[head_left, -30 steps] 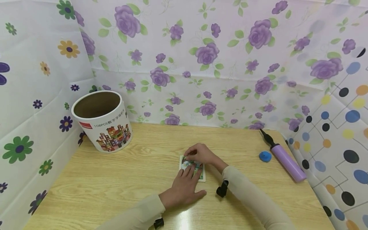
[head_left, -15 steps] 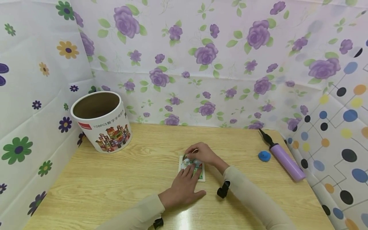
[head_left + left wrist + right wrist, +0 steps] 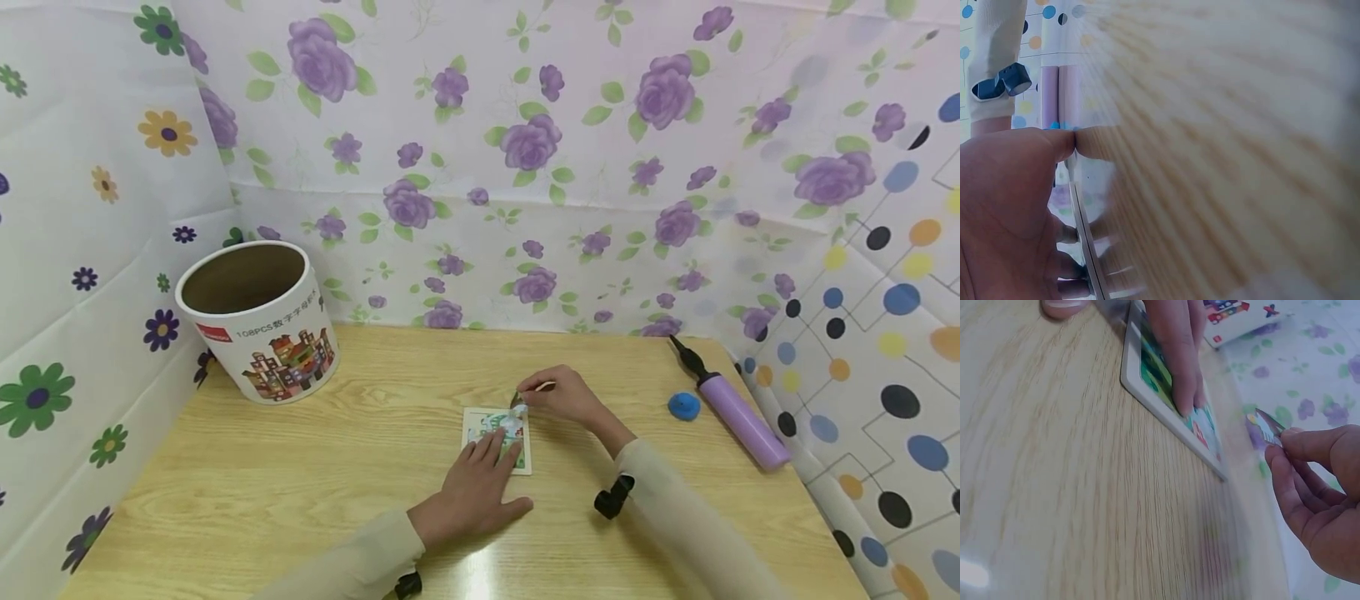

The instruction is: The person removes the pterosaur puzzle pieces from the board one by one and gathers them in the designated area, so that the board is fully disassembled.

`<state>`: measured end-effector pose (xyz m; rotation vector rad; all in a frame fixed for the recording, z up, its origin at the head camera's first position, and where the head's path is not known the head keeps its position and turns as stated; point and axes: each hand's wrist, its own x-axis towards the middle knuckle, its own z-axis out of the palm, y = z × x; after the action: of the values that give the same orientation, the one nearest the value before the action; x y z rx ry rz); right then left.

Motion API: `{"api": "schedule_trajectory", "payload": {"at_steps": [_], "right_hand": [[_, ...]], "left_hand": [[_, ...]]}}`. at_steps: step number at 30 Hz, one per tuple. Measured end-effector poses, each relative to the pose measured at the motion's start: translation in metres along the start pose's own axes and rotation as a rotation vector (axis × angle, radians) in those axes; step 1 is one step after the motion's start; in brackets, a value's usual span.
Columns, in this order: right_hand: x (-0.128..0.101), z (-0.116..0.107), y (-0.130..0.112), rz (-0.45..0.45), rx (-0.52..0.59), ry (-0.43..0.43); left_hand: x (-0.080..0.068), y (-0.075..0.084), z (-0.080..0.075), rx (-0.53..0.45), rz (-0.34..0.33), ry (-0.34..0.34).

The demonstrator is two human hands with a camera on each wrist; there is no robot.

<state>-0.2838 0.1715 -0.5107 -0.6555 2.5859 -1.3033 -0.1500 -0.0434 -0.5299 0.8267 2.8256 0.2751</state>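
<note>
A small picture card (image 3: pixel 475 422) lies flat on the wooden table (image 3: pixel 300 483). My left hand (image 3: pixel 489 454) presses it down with straight fingers. In the right wrist view those fingers (image 3: pixel 1180 356) lie across the card (image 3: pixel 1147 387). My right hand (image 3: pixel 528 393) is at the card's far right corner and pinches a thin, shiny film (image 3: pixel 513 422) that rises from the card. The right wrist view shows the film's end (image 3: pixel 1265 427) held between thumb and forefinger of that hand (image 3: pixel 1297 462). The left wrist view shows my palm (image 3: pixel 1004 206) and the card's edge (image 3: pixel 1085 244).
An open cardboard tub (image 3: pixel 258 321) stands at the back left. A blue round piece (image 3: pixel 684 406) and a purple hand pump (image 3: pixel 731 408) lie at the right. Flowered sheeting walls the table at the back and on both sides.
My right hand has moved right, off the card's top edge, drawing the film up and away. My left hand has stayed pressed on the card.
</note>
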Motion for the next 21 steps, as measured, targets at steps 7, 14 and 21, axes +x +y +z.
{"api": "schedule_trajectory", "payload": {"at_steps": [7, 14, 21], "right_hand": [[-0.019, -0.019, 0.011, 0.104, 0.082, 0.035], [-0.025, -0.028, 0.021, 0.141, 0.063, 0.048], [-0.027, -0.030, 0.031, 0.162, -0.013, 0.041]], "left_hand": [[0.000, 0.001, -0.001, 0.001, 0.003, 0.010], [-0.001, 0.002, -0.001, -0.003, 0.007, 0.016], [-0.001, 0.001, 0.000, -0.002, 0.020, 0.024]]}}
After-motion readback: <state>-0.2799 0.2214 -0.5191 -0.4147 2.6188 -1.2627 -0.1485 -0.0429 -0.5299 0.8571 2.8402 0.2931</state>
